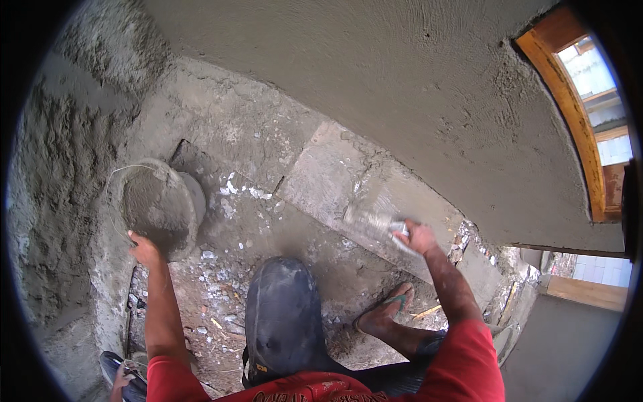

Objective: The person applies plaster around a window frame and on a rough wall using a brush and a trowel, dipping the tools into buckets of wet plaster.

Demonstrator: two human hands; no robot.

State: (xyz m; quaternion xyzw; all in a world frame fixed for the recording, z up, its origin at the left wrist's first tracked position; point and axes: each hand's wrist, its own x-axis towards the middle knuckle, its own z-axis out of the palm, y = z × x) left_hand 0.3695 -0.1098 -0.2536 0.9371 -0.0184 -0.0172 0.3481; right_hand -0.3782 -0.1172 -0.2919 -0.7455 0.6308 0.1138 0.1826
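At the left, my left hand [145, 249] grips the near edge of a bucket [194, 201], where its thin wire handle comes down. Wet grey mortar [155, 204] lies inside the bucket, which tilts toward me. My right hand [419, 237] is closed around the pale handle of a trowel [372, 220], its blade smeared by motion. Beneath the trowel runs a flat board [321, 175] at the foot of the plastered wall [375, 80], with grey mortar spread over part of it.
Rough, freshly coated wall [60, 167] rises at the left. A wooden window frame [569, 107] is set in the wall at upper right. White chips and rubble [221, 288] litter the ground by my knee [284, 308] and sandalled foot [388, 311]. Another person's hand [122, 382] shows at lower left.
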